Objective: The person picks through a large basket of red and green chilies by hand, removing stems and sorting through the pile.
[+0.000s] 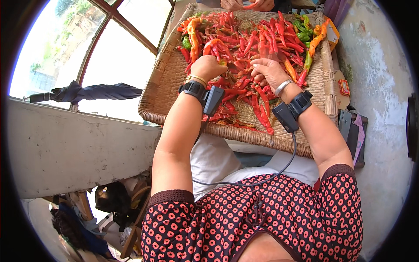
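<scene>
Left hand [207, 66] and right hand [269, 72] rest on red chili peppers [244, 43] heaped in a woven tray [168, 83]. Each grip is closed over peppers at the pile's middle. Another person's hands [246, 4] work at the far rim.

Carrier: a wide, flat woven basket tray [168, 83], straw-coloured, with a thick braided rim.
Load: long red chillies [244, 48] spread across most of its weave.
Far corners: some orange chillies [193, 32] and green chillies [302, 27] among the red.
Near-left part: bare weave.
</scene>
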A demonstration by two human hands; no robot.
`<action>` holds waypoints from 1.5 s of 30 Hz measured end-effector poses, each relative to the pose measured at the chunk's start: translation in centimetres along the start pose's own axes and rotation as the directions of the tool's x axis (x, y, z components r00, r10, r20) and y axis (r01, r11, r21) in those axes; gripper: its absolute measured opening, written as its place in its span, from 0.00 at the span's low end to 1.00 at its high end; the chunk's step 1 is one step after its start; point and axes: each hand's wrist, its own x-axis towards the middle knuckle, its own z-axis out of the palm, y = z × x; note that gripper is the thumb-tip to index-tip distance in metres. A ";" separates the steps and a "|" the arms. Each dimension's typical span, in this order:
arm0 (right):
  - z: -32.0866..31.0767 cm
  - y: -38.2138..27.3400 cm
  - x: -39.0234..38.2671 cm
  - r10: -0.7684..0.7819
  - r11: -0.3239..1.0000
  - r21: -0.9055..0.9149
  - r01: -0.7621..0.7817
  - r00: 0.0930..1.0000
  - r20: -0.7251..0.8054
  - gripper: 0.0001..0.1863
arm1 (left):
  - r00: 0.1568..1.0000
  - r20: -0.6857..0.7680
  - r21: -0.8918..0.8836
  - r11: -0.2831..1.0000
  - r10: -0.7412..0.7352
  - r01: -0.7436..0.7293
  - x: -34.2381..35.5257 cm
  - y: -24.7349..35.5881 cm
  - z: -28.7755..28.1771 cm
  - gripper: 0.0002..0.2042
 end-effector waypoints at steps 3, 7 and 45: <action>0.6 0.3 0.2 0.006 0.997 -0.078 -0.005 1.000 0.017 0.15 | 0.997 0.075 -0.054 0.998 0.034 -0.030 -0.1 0.3 -0.3 0.23; 1.6 0.8 0.2 0.066 0.996 -0.062 -0.064 0.998 0.017 0.21 | 0.981 0.179 -0.226 0.973 0.080 -0.038 -0.8 1.2 -0.7 0.24; -10.9 -1.3 1.2 -0.155 0.988 -0.093 0.124 0.780 -0.606 0.24 | 0.935 -0.319 -0.208 0.951 0.157 -0.231 0.6 -1.4 1.6 0.11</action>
